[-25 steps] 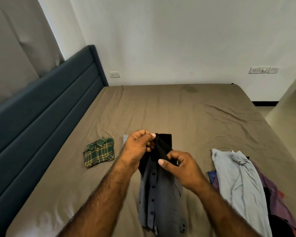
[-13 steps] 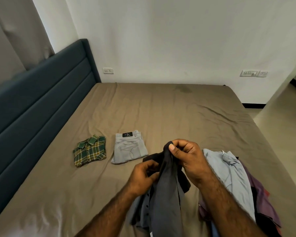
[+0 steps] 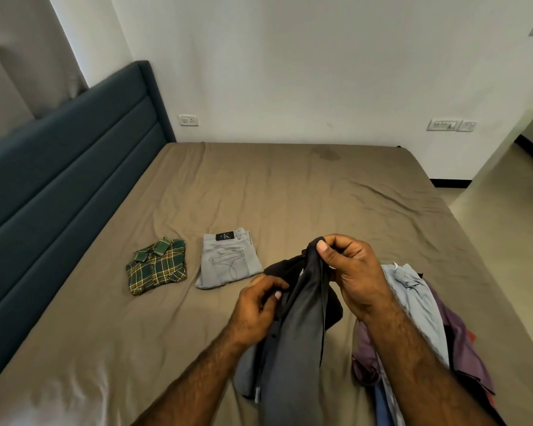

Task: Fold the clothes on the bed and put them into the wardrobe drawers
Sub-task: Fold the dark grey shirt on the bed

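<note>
Risk, lower centre: right hand (image 3: 350,276) pinches the grey shirt (image 3: 293,348), left hand (image 3: 256,305) grips its edge; limp cloth may slip, spoiling alignment.

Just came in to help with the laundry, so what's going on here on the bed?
A person is working on a dark grey button shirt: the right hand pinches its top edge and lifts it, while the left hand grips the fabric lower down. A green plaid shirt and grey jeans lie folded on the bed. An unfolded pile of clothes waits at the right.
</note>
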Demonstrator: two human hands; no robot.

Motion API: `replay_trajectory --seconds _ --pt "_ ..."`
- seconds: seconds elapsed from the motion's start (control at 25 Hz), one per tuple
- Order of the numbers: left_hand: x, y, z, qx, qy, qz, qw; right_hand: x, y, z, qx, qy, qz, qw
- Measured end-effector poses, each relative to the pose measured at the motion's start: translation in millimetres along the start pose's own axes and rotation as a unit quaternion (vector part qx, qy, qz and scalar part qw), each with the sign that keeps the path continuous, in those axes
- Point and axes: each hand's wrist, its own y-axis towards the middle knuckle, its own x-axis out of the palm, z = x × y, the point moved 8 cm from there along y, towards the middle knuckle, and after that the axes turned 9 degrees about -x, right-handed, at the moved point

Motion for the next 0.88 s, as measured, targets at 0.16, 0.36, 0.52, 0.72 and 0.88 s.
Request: replay_trajectory --seconds 0.16,0.36,0.52,0.72,0.88 --pt "-9 -2 4 -0.025 0.037 0.033 0.998 2 -5 3 0.005 0.002 0.004 1.000" --pt "-28 -8 1 -0.095 0.036 0.106 0.989 1 -8 4 0.010 -0.015 -0.005 1.000" --pt "-33 -13 -12 -0.191 -0.052 0.098 0.975 -10 -8 11 0.023 -0.033 0.007 0.999" --pt "-35 -13 -10 -0.250 -0.114 0.103 0.956 -12 -10 18 -0.011 -0.344 0.020 0.939" --pt "-41 -16 13 -0.205 0.049 0.129 0.969 2 -28 52 0.053 -0.393 -0.025 0.918"
